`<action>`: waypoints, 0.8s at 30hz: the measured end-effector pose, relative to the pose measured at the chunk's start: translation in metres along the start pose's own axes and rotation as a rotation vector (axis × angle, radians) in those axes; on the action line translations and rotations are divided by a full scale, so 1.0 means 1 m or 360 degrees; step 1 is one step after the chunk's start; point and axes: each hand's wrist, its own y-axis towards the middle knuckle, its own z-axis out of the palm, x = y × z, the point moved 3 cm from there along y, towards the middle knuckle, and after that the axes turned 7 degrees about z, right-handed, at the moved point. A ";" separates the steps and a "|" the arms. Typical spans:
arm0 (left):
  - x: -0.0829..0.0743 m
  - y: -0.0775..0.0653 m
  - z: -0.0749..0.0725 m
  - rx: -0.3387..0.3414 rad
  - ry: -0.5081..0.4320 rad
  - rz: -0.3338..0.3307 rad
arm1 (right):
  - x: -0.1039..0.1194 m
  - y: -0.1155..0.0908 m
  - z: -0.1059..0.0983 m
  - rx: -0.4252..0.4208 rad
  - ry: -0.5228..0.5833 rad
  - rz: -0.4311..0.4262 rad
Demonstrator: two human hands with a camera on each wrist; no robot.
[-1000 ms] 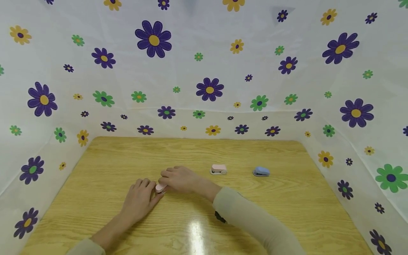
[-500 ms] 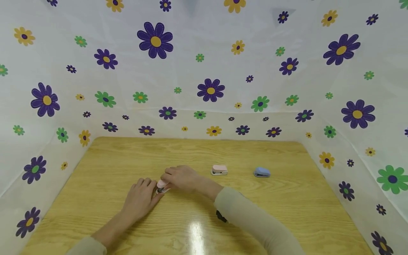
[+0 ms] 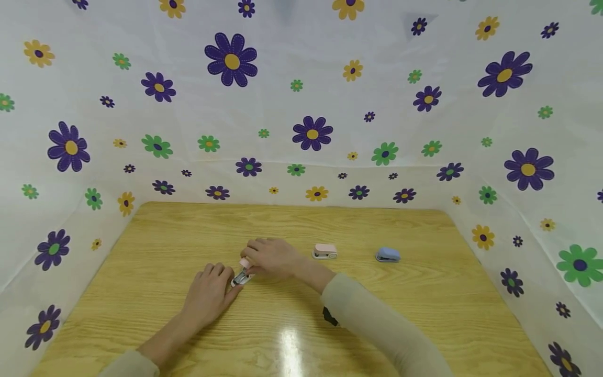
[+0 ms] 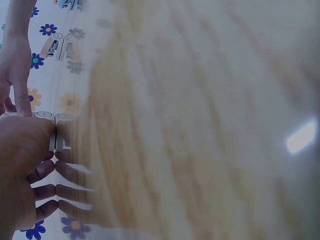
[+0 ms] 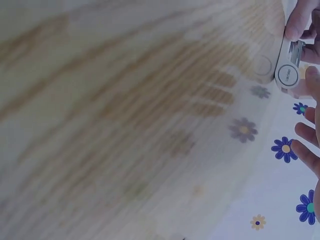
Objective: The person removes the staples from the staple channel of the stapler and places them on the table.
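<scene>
A small stapler with a pink top and white base [image 3: 242, 277] lies on the wooden table between both hands. Its pink top is swung up toward the far side, baring the metal staple channel. My left hand [image 3: 207, 290] holds the base between thumb and fingers. With its thumb and fingers, my right hand [image 3: 273, 257] grips the raised pink top. In the right wrist view the stapler's round white hinge end [image 5: 288, 75] stands between the left thumb [image 5: 299, 20] and the right hand [image 5: 312, 150]. The left wrist view hides most of the stapler behind the left hand [image 4: 22, 150].
Another pink stapler [image 3: 325, 251] stands to the right of the hands, and a blue stapler [image 3: 388, 255] farther right. A white flower-print cloth [image 3: 311, 94] walls the table [image 3: 377, 314] at the back and both sides.
My right hand has shifted slightly back and right, lifting the stapler's pink top away from its base, so the metal channel shows. The left hand keeps its place on the base.
</scene>
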 end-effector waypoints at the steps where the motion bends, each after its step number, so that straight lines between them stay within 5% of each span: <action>1: 0.000 0.000 -0.001 -0.0002 0.0000 -0.0003 | -0.001 0.000 -0.001 -0.0004 -0.0016 -0.0001; 24: -0.004 -0.001 -0.002 -0.0013 0.0022 -0.0067 | -0.026 -0.001 0.003 -0.0011 -0.0229 0.0201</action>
